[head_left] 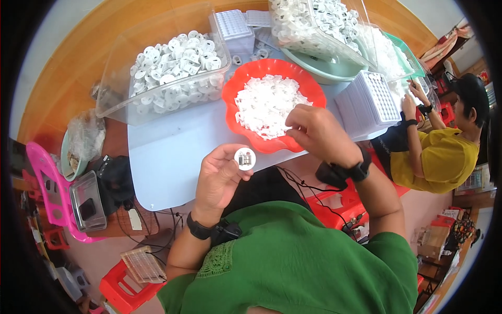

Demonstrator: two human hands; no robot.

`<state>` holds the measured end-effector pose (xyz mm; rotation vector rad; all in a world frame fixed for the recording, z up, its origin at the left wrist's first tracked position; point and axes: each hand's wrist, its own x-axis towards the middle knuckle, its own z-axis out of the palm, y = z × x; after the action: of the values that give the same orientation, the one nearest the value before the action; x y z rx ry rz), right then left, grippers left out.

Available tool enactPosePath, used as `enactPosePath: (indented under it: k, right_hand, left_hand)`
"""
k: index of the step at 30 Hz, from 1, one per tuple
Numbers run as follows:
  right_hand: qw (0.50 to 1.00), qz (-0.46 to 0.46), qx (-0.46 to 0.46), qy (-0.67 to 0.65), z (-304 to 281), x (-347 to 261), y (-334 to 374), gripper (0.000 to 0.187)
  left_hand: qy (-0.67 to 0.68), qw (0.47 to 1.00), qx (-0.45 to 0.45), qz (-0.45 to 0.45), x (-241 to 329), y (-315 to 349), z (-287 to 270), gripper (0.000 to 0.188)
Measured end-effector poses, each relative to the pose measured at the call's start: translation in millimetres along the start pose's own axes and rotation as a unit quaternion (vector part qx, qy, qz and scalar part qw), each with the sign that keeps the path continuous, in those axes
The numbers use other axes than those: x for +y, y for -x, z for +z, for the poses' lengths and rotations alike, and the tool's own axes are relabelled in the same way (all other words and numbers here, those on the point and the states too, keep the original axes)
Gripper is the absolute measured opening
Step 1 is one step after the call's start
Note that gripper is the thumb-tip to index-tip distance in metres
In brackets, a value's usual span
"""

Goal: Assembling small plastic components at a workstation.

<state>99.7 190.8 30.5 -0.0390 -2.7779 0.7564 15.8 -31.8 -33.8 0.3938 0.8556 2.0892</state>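
Observation:
My left hand (218, 178) is closed around the edge of a small round white plastic part (244, 158). Metal and dark components show in the middle of that part, which faces up. Over the right side of a red scalloped bowl (228, 94), my right hand (316, 131) has its fingertips pinched together. Whatever they hold, if anything, is hidden or too small to name. A heap of small white plastic pieces (266, 102) fills the bowl, just beside those fingertips.
A clear bin (117, 99) of round white parts stands at the left. Another clear bin (319, 39) leans on a pale green basin (319, 70). Stacked white trays (361, 107) stand right of the bowl on a light blue tabletop (162, 157). A person in yellow (439, 152) works at the right.

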Motion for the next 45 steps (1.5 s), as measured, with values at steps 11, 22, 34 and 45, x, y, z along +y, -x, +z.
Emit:
enactPosePath:
  k: [11,22,34,45]
  right_hand:
    - [0.956,-0.031,-0.243,0.161,26,30,-37,0.017]
    - [0.949,-0.078,-0.279,0.121,41,34,-56,0.013]
    - [0.909,0.169,-0.199,-0.324,-5,26,-40,0.011]
    - [0.855,0.152,-0.085,-0.489,-14,-11,14,0.005]
  left_hand:
    - [0.017,1.000,0.020,-0.012,-13,-6,-18,0.037]
    - [0.017,0.999,0.035,-0.019,-17,-2,-20,0.037]
    - [0.013,1.000,0.010,-0.018,-13,0,-15,0.039]
    - [0.041,0.997,-0.058,-0.026,-16,-6,5,0.031]
